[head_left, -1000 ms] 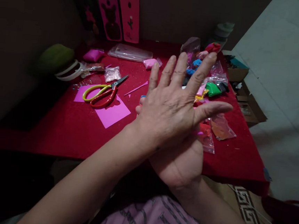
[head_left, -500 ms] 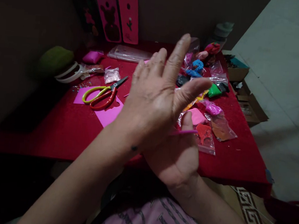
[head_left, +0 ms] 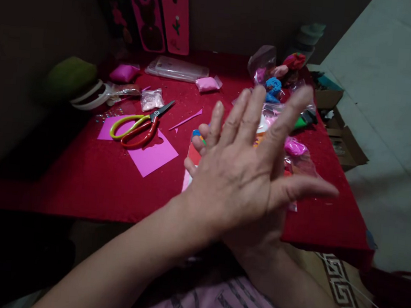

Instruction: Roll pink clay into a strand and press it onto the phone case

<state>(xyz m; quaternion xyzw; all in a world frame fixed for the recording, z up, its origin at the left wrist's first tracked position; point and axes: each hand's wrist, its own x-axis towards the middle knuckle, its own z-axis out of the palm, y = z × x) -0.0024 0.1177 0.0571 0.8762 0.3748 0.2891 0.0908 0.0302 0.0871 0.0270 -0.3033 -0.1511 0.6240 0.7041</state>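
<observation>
My left hand [head_left: 237, 180] lies flat across the top of my right hand, its fingers stretched out and its thumb spread to the right. Most of my right hand [head_left: 261, 233] is covered; its fingertips show past the left edge of my left hand. The two palms face each other, and whatever is between them is hidden. Beyond the right fingertips lies a flat item [head_left: 193, 153] with red, blue and white parts, largely covered. To the left, scissors [head_left: 141, 127] with yellow and red handles rest on a pink sheet [head_left: 153, 156].
Several clay packets, such as a magenta one [head_left: 295, 146] and a blue lump [head_left: 273, 86], crowd the right side. A thin pink strip [head_left: 186, 119] and pink packet [head_left: 208, 84] lie mid-table. Clear phone cases [head_left: 179, 69] lie behind; decorated pink cases [head_left: 176, 17] lean on the wall.
My left hand has slid right and forward over my right hand, its thumb now farther right. The thin pink roll seen between the palms earlier is now hidden.
</observation>
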